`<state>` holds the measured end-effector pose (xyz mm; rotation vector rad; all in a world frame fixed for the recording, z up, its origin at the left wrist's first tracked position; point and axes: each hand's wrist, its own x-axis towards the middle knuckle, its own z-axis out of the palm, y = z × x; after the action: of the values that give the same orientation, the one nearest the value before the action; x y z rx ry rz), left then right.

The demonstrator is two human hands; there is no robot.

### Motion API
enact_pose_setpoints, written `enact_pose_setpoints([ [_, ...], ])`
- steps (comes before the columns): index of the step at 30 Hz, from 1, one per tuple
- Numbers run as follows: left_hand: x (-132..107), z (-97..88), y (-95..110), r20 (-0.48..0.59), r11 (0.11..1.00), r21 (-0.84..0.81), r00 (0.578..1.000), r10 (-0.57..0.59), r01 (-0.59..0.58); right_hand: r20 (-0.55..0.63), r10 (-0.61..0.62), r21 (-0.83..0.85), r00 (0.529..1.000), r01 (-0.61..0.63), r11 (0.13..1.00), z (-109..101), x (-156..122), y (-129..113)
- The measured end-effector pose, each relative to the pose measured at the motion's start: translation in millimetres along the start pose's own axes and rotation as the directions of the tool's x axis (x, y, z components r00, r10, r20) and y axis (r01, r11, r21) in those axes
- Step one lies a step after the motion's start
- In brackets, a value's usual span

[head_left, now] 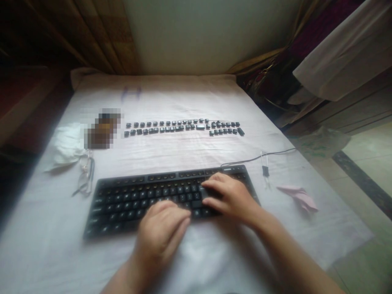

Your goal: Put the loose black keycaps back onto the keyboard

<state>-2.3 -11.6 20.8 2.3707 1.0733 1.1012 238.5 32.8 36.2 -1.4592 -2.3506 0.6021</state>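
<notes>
A black keyboard [122, 208] lies at a slant on the white cloth. Its main block of letter keys is in place, while its upper row and part of the right side show bare sockets. My left hand [163, 230] rests over the keyboard's front edge, fingers and thumb pressed together; what may be between them is hidden. My right hand [231, 196] reaches over the right part of the keyboard. Its forefinger and thumb sit at opposite sides of a large dark keycap [206, 192], and the other fingers are partly hidden.
Behind the keyboard, loose keycaps [162, 130] lie in rows. Glasses [85, 175] and a white crumpled cloth [65, 145] are at left. On the right are a binder clip [265, 170], a pink folded cloth [298, 197] and the keyboard's cable [260, 157].
</notes>
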Motion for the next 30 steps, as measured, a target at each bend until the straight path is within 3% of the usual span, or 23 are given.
enact_pose_setpoints([
  [7,8.9,8.4,0.8,0.099,0.982,0.182,0.995,0.033,-0.051,0.053,0.014,0.006,0.999,-0.014,1.000,-4.1,3.7,0.1],
  [14,14.1,18.9,0.8,0.164,0.957,0.266,0.984,0.074,-0.117,0.061,0.034,-0.044,0.998,-0.031,0.999,-4.2,3.4,-4.5],
  [30,-3.7,26.7,1.0,0.172,0.922,0.328,0.973,0.155,-0.205,0.070,0.060,-0.053,0.996,-0.056,0.997,-2.6,3.8,-5.8],
])
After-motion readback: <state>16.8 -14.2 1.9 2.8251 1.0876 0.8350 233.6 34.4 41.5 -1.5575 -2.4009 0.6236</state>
